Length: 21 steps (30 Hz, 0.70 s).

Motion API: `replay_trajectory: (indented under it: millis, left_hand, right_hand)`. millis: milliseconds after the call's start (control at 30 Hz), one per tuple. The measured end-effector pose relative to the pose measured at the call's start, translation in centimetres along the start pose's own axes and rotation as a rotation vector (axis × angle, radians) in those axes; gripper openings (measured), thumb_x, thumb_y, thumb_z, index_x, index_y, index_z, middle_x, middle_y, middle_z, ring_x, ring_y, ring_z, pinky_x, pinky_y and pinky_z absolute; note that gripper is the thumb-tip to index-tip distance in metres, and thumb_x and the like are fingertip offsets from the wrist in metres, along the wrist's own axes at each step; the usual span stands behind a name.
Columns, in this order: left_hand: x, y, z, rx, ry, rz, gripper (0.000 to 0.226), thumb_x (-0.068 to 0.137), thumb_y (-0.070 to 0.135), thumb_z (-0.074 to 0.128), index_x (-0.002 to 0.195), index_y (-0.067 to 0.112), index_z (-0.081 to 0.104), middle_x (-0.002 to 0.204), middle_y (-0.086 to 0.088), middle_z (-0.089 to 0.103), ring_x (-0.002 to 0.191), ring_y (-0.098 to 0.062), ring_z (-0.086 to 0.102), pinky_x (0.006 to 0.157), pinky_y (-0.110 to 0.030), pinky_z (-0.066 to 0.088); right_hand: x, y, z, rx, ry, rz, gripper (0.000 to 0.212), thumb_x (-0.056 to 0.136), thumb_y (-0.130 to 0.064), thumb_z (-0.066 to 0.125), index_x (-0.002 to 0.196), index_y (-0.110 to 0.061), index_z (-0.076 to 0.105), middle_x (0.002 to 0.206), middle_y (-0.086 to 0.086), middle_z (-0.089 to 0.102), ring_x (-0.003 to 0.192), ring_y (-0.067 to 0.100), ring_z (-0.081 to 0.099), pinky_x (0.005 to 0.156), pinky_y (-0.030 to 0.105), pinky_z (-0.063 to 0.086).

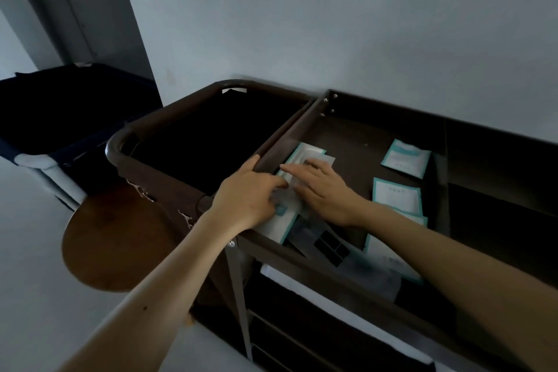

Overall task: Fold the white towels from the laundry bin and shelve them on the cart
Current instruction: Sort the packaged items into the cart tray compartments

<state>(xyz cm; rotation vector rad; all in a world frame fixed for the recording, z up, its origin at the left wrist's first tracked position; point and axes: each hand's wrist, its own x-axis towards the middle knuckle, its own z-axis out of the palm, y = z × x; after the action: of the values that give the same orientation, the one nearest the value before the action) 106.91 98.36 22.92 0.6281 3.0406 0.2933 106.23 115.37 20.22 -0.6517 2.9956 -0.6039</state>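
Both hands are working in the top tray of the cart (169, 118). The left hand (247, 196) is resting its thumb on the rail (283, 136) dividing tray from bag, its bent fingers pressing down on a packet (305, 151). The right hand (326, 190) is lying flat on the same packet, fingers straight, gripping nothing. More packets (406, 158) are lying further right in the tray. A white towel (302, 288) is lying on the cart's shelf just below the tray. The dark bin (60, 106) is standing far left, with a round table (120, 238) between it and the cart.
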Motion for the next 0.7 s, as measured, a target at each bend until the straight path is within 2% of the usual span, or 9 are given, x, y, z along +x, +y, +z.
replay_trajectory:
  millis: [100,200,300,400,467,533,600,633,700]
  left_hand:
    - [-0.5,-0.3,-0.3,-0.035,-0.014,0.007,0.044,0.093,0.034,0.049,0.135,0.044,0.042,0.155,0.007,0.023,0.145,-0.008,-0.007,0.106,-0.033,0.031]
    - [-0.5,-0.1,-0.2,0.039,-0.016,0.026,0.048,0.092,0.047,0.048,0.138,0.036,0.042,0.149,0.008,0.036,0.145,-0.009,-0.008,0.112,-0.031,0.020]
    - [-0.3,0.1,-0.1,0.114,-0.069,0.009,0.052,0.091,0.054,0.044,0.138,0.032,0.044,0.150,0.002,0.036,0.145,-0.013,-0.009,0.116,-0.033,0.008]
    - [0.1,0.1,0.3,0.176,-0.118,0.053,0.058,0.088,0.062,0.043,0.138,0.033,0.043,0.144,0.008,0.044,0.144,-0.015,-0.017,0.117,-0.040,-0.001]
    - [0.2,0.0,0.4,0.172,-0.128,0.057,0.060,0.087,0.064,0.043,0.139,0.035,0.041,0.144,0.009,0.044,0.144,-0.015,-0.018,0.117,-0.041,-0.001]
    - [0.3,0.0,0.4,0.178,-0.127,0.071,0.061,0.086,0.064,0.043,0.140,0.037,0.038,0.145,0.009,0.042,0.144,-0.017,-0.018,0.117,-0.041,-0.002]
    - [0.3,0.1,0.3,0.205,-0.127,0.092,0.062,0.086,0.064,0.043,0.141,0.037,0.035,0.149,0.010,0.037,0.144,-0.019,-0.019,0.117,-0.042,-0.003]
    - [0.3,0.1,0.4,0.218,-0.127,0.102,0.062,0.087,0.065,0.042,0.142,0.037,0.034,0.150,0.009,0.036,0.144,-0.021,-0.019,0.117,-0.043,-0.003]
    - [0.3,0.1,0.5,0.220,-0.126,0.112,0.062,0.087,0.064,0.042,0.142,0.037,0.034,0.149,0.008,0.037,0.144,-0.022,-0.019,0.116,-0.044,-0.004]
  right_hand:
    - [-0.3,0.3,0.1,-0.041,-0.116,0.097,0.042,0.102,-0.037,0.020,0.143,-0.039,0.030,0.148,-0.011,0.035,0.141,0.017,0.008,0.112,0.040,-0.001]
    - [-0.6,0.6,-0.3,-0.061,-0.071,0.181,0.039,0.102,-0.036,0.024,0.129,-0.031,0.051,0.136,-0.007,0.049,0.135,0.019,0.018,0.107,0.038,0.008]
    - [-0.6,0.7,-0.4,-0.129,-0.036,0.315,0.041,0.101,-0.039,0.028,0.108,-0.019,0.063,0.113,0.001,0.059,0.123,0.023,0.026,0.094,0.038,0.018]
    - [-0.4,0.4,-0.6,-0.186,-0.036,0.402,0.042,0.099,-0.042,0.034,0.107,-0.015,0.065,0.107,0.010,0.060,0.125,0.026,0.025,0.095,0.040,0.021]
    - [-0.2,0.2,-0.7,-0.107,-0.079,0.440,0.041,0.098,-0.043,0.037,0.110,-0.017,0.066,0.110,0.010,0.060,0.127,0.028,0.025,0.097,0.041,0.023]
    - [-0.1,0.0,-0.5,0.001,-0.111,0.409,0.037,0.097,-0.044,0.041,0.111,-0.021,0.067,0.094,0.002,0.062,0.117,0.029,0.037,0.090,0.036,0.030]
    - [-0.1,-0.3,-0.3,0.103,-0.121,0.363,0.036,0.096,-0.041,0.045,0.108,-0.018,0.069,0.073,-0.005,0.056,0.093,0.023,0.048,0.078,0.029,0.032]
    - [-0.1,-0.4,-0.2,0.132,-0.118,0.354,0.036,0.096,-0.039,0.046,0.107,-0.015,0.070,0.074,-0.003,0.058,0.085,0.018,0.050,0.075,0.028,0.034]
    - [0.2,-0.5,-0.5,0.178,-0.077,0.360,0.032,0.096,-0.033,0.048,0.110,-0.013,0.068,0.096,0.003,0.067,0.085,0.015,0.056,0.075,0.026,0.040]
